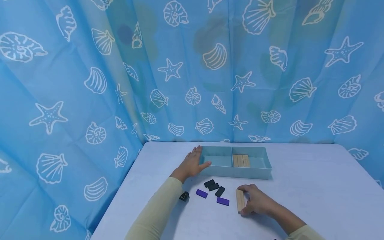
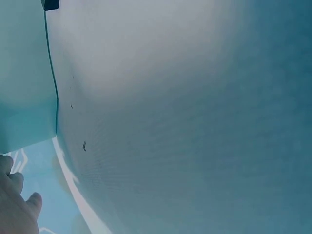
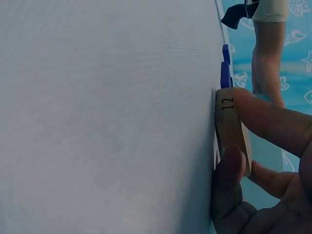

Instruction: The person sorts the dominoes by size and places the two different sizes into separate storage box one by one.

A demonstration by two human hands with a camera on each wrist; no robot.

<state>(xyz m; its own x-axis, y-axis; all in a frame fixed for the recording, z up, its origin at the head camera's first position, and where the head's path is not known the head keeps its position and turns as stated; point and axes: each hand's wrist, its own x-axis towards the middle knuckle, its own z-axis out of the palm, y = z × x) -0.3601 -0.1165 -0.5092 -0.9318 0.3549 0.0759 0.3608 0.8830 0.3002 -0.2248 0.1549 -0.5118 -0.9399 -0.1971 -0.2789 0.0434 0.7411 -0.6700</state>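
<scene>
My left hand [image 1: 190,164] rests on the left end of a pale blue-green two-part tray [image 1: 237,172], fingers spread along its side and thumb over the front rim. My right hand [image 1: 258,201] grips a long wooden block [image 1: 240,201] by its two ends, low over the white table. In the right wrist view the number 12 shows on that block [image 3: 228,112], between thumb and fingers. Several similar wooden blocks [image 1: 241,160] lie side by side in the tray's right compartment. The left compartment has nothing in it.
Between the hands lie black tiles [image 1: 220,191] and two purple tiles, one nearer the left arm [image 1: 201,193]. A small black device [image 1: 184,196] sits at the left wrist. A blue shell-print curtain [image 1: 192,110] hangs behind and left of the table [image 1: 306,186].
</scene>
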